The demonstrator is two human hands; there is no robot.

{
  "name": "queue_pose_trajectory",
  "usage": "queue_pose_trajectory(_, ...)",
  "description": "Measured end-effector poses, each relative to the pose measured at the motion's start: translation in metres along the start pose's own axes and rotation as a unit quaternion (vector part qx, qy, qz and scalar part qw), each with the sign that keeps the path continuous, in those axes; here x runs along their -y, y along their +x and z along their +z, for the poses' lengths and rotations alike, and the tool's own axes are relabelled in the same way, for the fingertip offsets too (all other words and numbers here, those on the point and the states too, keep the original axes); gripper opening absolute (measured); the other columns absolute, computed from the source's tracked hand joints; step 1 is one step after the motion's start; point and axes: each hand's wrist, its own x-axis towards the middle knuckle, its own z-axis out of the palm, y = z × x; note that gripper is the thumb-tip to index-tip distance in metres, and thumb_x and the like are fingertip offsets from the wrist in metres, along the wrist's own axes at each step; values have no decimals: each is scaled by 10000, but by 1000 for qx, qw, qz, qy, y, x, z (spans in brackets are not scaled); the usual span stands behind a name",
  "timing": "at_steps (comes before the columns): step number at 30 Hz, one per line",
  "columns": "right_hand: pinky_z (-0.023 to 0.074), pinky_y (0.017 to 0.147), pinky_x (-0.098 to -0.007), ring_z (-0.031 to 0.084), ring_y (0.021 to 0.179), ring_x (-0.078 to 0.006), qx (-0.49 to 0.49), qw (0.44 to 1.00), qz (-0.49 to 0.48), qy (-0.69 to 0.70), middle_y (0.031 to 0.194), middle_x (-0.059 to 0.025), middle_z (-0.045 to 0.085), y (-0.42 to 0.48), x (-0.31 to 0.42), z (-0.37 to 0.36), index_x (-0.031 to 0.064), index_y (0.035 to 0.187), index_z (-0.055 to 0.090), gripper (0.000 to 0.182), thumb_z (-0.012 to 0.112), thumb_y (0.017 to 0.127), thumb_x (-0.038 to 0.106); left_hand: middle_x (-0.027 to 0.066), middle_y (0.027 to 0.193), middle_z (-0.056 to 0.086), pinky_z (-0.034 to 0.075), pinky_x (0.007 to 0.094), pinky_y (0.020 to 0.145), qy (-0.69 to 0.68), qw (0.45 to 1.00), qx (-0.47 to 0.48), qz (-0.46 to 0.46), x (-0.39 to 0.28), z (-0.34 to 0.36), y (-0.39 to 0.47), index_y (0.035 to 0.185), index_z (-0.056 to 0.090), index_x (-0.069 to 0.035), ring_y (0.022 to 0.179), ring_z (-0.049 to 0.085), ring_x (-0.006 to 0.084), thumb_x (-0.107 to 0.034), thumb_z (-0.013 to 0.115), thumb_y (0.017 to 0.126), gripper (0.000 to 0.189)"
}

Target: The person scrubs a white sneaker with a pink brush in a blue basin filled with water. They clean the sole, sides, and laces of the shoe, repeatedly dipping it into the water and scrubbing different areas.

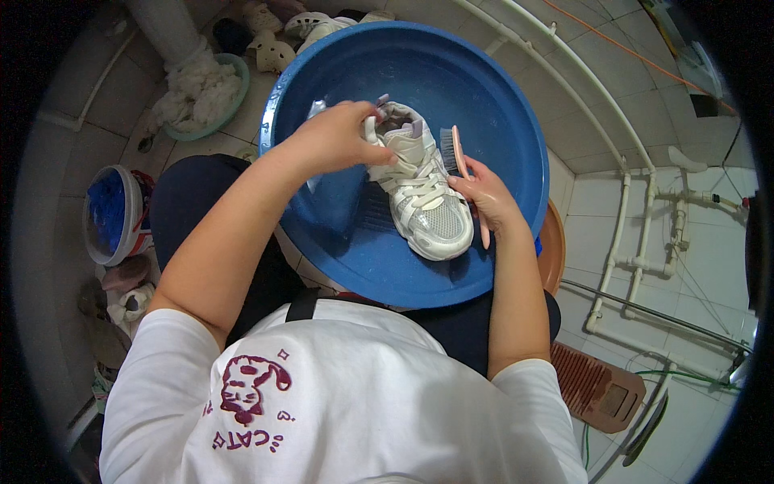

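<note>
A white lace-up sneaker [430, 196] is held over a large blue plastic basin [520, 151], its toe pointing down and to the right. My left hand [344, 139] grips the shoe's collar and tongue side, with the thumb on the tongue. My right hand [487, 193] holds a pink-handled brush [457, 151] with grey bristles, and its thumb lies against the shoe's side near the laces. The bristles face the shoe. Behind my left hand, something clear and shiny [315, 110] shows in part at the basin's left side; what it is, I cannot tell.
Several shoes [272, 53] stand beyond the basin. At the left are a green basin [243, 91] of white fluffy material and a white bucket [128, 224] holding blue material. An orange-brown basin [555, 245], a brown washboard [604, 387] and white pipes [617, 242] are at the right.
</note>
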Motion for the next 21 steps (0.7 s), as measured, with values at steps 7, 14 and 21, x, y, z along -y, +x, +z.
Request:
queue_pose_trajectory(7, 457, 795, -312, 601, 909, -228, -64, 989, -55, -125, 1064, -166, 604, 25, -35, -12, -6, 1275, 436, 640, 657, 707, 191, 126, 1010, 585, 451, 335, 803, 129, 970, -10, 203, 20, 6, 0, 988, 602, -19, 922, 568, 264, -111, 701, 714, 306)
queue_pose_trajectory(14, 467, 775, -300, 618, 900, -235, -190, 946, -172, -199, 1000, -168, 634, 19, -22, 3, -17, 1138, 535, 478, 653, 713, 167, 108, 960, 604, 472, 332, 743, -40, 988, 35, 148, 7, 16, -1, 1079, 553, -67, 887, 581, 250, -353, 687, 750, 456)
queue_pose_trajectory(21, 461, 765, -258, 575, 879, -136, -73, 975, -201, 59, 999, -88, 603, 1, 4, 16, -13, 1183, 468, 458, 661, 773, 55, 111, 906, 602, 461, 334, 780, 43, 984, 45, 167, 2, 21, 4, 1092, 620, -104, 879, 582, 265, -252, 609, 810, 318)
